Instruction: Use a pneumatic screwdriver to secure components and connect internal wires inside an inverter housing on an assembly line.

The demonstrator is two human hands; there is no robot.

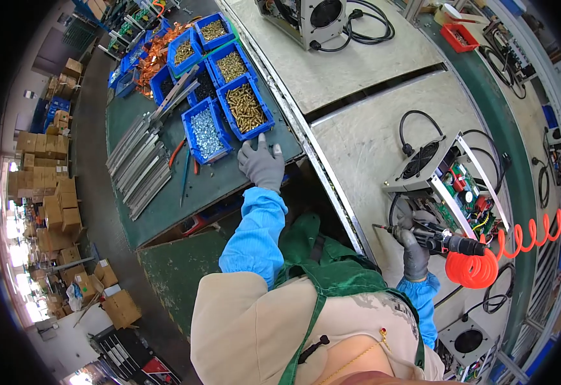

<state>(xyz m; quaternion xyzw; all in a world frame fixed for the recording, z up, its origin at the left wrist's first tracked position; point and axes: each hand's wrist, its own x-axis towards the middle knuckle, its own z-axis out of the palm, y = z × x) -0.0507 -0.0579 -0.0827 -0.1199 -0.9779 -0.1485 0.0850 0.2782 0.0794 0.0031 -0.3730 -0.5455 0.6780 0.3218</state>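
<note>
My left hand (pixel 260 165), in a grey glove and blue sleeve, reaches to the near end of a blue bin (pixel 250 132) of brass-coloured screws (pixel 246 108). Its fingers are apart, the index fingertip at the bin's rim; nothing shows in it. Beside it stands another blue bin with silvery fasteners (pixel 205 131). Over on the right, my right hand (pixel 415 256), also gloved, is closed around a dark power screwdriver (pixel 440 241), its bit pointing left. Just beyond the tool sits an open metal unit (pixel 463 186) with a fan and exposed circuit boards.
Long metal strips (pixel 140 163) and red-handled pliers (pixel 177 153) lie on the green bench left of the bins. A red coiled hose (pixel 472 268) hangs by the screwdriver. Another fan unit (pixel 306 22) stands at the far side. A gap separates bench and metal worktop.
</note>
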